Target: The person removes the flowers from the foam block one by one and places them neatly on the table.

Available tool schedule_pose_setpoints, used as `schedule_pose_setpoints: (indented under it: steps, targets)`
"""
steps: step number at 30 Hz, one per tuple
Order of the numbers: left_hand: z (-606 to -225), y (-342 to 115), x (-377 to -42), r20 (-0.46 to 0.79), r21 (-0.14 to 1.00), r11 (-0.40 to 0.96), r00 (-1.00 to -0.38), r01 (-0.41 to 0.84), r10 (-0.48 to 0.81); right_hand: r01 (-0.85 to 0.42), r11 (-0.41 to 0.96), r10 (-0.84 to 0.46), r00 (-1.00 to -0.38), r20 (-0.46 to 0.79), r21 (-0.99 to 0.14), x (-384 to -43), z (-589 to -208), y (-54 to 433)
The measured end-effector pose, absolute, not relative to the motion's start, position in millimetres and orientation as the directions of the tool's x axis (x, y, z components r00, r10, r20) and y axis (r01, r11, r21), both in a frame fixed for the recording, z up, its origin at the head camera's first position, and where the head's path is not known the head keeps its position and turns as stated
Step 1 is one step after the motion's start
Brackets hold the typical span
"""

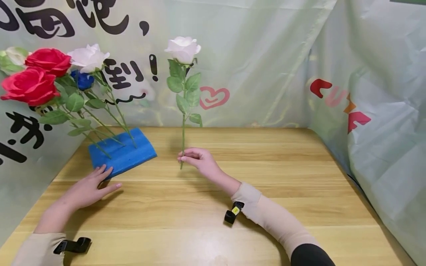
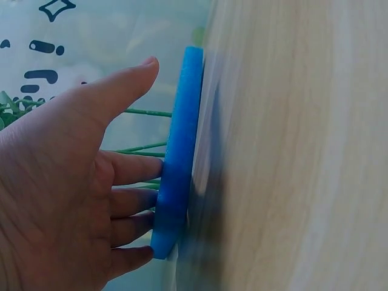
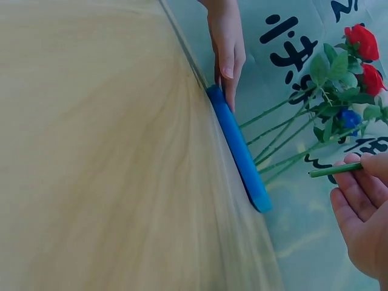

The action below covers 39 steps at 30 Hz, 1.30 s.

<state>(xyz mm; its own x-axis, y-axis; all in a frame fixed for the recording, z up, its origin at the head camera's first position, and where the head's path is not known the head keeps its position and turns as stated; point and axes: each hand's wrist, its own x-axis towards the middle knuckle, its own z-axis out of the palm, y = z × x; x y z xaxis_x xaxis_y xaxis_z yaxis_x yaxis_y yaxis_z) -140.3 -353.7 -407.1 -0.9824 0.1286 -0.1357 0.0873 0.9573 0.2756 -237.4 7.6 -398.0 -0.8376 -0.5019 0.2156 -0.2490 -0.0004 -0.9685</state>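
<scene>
In the head view my right hand pinches the lower stem of a white artificial rose between thumb and fingers. The rose stands upright above the table, its stem end just below the fingers. To the left lies a flat blue block with several stems stuck in it. My left hand rests at the block's near left edge, fingers spread and thumb out to the side. The left wrist view shows those fingertips touching the blue block. In the right wrist view the cut green stem sticks out past my fingers.
Red roses, a blue flower and another white rose lean left from the block. A printed curtain hangs behind and beside the wooden table. Each wrist wears a black strap.
</scene>
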Motion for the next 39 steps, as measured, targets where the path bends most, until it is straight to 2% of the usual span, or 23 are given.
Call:
schedule_pose_setpoints:
  steps: [11, 28, 35, 39]
  targets:
    - [-402, -355, -144, -0.133, 0.269, 0.958, -0.981, 0.098, 0.138, -0.175, -0.094, -0.419, -0.886, 0.199, -0.980, -236, -399, 55]
    - [-405, -348, -144, -0.124, 0.239, 0.966, -0.983, 0.100, 0.133, -0.138, 0.005, -0.354, -0.927, 0.128, -0.990, -212, -412, 131]
    - [-404, -349, -143, -0.121, 0.227, 0.969, -0.984, 0.100, 0.130, -0.109, 0.005, -0.365, -0.925, 0.100, -0.994, -200, -419, 150]
    - [-406, -350, -142, -0.120, 0.230, 0.968, -0.984, 0.104, 0.135, -0.050, -0.020, -0.335, -0.941, 0.053, -0.999, -194, -421, 161]
